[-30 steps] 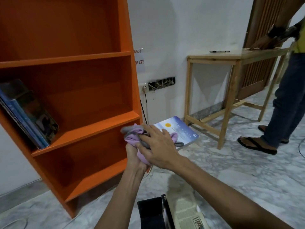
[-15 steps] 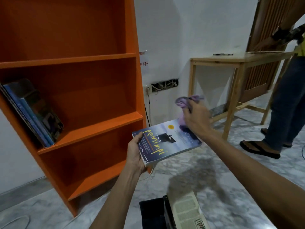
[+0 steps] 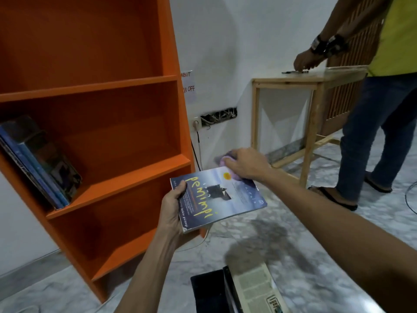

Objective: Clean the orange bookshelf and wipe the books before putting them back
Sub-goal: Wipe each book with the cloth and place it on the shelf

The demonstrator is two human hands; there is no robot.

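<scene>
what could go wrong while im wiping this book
The left hand grips the blue paperback book by one edge only, while the right hand presses the purple cloth on its far corner; it may tip or slip out. The stacked books on the floor lie just below, so a dropped book could hit them.

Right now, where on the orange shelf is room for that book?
The middle board is bare from the leaning books to the right side panel. The board below looks bare too. Crowded only at the middle board's left end.
</scene>
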